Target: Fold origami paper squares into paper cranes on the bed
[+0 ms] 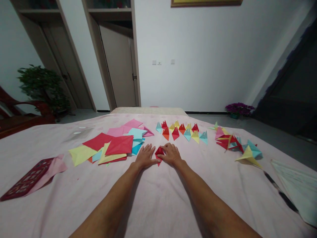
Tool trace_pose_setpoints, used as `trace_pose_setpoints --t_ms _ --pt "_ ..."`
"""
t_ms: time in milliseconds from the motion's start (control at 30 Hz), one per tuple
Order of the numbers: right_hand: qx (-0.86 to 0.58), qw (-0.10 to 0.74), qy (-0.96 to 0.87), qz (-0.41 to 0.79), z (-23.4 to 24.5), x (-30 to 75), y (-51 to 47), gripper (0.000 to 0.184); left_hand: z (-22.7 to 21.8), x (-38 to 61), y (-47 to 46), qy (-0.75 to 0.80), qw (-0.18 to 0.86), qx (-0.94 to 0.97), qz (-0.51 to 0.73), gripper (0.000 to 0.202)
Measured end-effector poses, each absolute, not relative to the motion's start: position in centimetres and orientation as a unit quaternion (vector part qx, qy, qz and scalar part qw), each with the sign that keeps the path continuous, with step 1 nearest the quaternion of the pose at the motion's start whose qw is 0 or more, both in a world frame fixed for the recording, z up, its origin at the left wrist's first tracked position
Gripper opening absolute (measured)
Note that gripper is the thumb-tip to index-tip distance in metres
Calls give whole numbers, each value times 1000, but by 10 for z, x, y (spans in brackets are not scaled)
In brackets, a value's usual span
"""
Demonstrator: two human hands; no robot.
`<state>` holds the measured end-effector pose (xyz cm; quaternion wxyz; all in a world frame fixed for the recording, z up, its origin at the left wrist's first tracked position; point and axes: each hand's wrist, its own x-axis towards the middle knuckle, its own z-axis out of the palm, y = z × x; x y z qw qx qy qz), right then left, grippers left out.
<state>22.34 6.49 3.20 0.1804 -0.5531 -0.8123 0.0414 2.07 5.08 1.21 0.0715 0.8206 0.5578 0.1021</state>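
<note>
A small red folded paper [158, 153] lies on the pink cloth [158, 198] between both hands. My left hand [145, 156] rests flat beside it, fingers spread, thumb touching its lower edge. My right hand [171, 154] lies over its right side, fingers curved down and pressing on it. Behind the hands runs a row of folded paper triangles [182, 131] in red, yellow, blue and orange. To the left lies a loose stack of flat coloured paper sheets [114, 143].
A heap of folded paper shapes [236, 145] sits at the right. A dark red patterned packet [28, 178] lies at the left edge, a pale sheet [297, 188] at the right. Doors, a potted plant [42, 87] and purple flowers [239, 109] stand beyond.
</note>
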Motion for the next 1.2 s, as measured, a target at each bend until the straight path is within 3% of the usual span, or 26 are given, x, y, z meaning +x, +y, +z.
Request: trace_pose_setpoints --t_ms 333,600,733,967,1200 --pt "-557 188 -806 68 28 227 69 74 11 10 20 600 67 789 115 94" --pt "-551 220 -796 119 24 239 76 78 11 10 14 601 42 786 141 76" --pt "-543 249 -789 143 22 242 78 69 10 12 14 597 19 788 153 70" --pt "-523 294 -775 199 16 245 84 25 11 13 11 595 -1 786 167 60" --pt "-499 350 -753 249 12 244 88 13 9 15 12 593 -29 785 179 54"
